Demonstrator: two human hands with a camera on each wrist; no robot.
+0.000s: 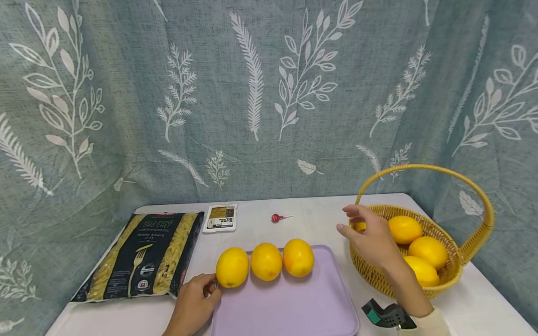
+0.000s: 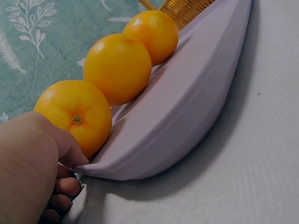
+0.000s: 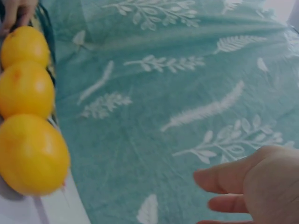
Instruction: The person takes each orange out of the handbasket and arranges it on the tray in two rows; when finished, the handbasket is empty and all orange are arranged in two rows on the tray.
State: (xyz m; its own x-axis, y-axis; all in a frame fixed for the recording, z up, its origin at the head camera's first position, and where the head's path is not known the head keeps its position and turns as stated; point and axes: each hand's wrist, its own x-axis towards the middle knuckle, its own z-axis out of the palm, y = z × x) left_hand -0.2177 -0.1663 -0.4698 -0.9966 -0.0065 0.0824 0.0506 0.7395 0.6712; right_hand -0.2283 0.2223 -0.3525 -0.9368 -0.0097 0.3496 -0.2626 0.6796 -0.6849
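1. Pinches the lavender tray (image 1: 286,308) by the rim with the left hand (image 1: 194,301), on the left edge near the far left corner. Sits beside the leftmost orange (image 1: 232,267) there; cannot tell whether touching it.
2. As for the tray: rests on the white table (image 1: 256,226), squared to the person, with its far edge running left to right. Leaves the head view at the near end, so cannot tell the long axis.
3. As for the three oranges (image 1: 266,262): lie on the tray in a close row along the far edge. Run left to right as a row, slightly farther away at the right end; look nearly round singly.
4. Faces the left wrist camera with the stem scar, in the leftmost orange's case.
5. Spreads thumb and fingers of the right hand (image 1: 371,238) apart, around a bare gap, pointing left, before the left part of the wicker basket (image 1: 364,267).
6. Arches overhead from far left to near right, in the basket handle's (image 1: 424,168) case.
7. Slants from far right to near left along its length, in the pasta bag's (image 1: 147,254) case.
8. Points right with its stick, in the red lollipop's (image 1: 276,218) case.
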